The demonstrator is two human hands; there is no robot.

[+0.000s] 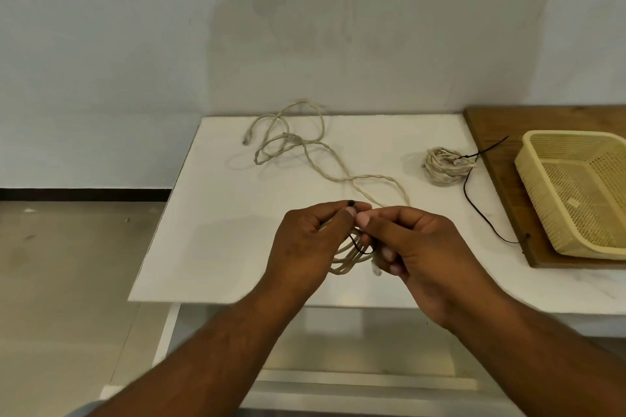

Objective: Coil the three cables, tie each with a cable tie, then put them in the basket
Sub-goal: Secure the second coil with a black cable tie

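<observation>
My left hand (pixel 305 240) and my right hand (pixel 413 244) meet over the front of the white table (pixel 210 230). Between them hangs a coil of cream cable (pixel 349 257) with a thin black cable tie (pixel 359 247) looped round it. My left hand pinches the tie's head at the top, and my right hand grips the coil and the tie. A loose cream cable (pixel 305 145) sprawls across the back of the table. A tied cream coil (pixel 445 166) lies at the right with its black tie sticking out. The yellow basket (pixel 542 193) stands empty at the far right.
The basket sits on a brown wooden board (pixel 491 132) on the table's right part. Another black cable tie (pixel 481 210) lies across the table up to the board's edge. A pale wall rises behind, and the floor lies to the left.
</observation>
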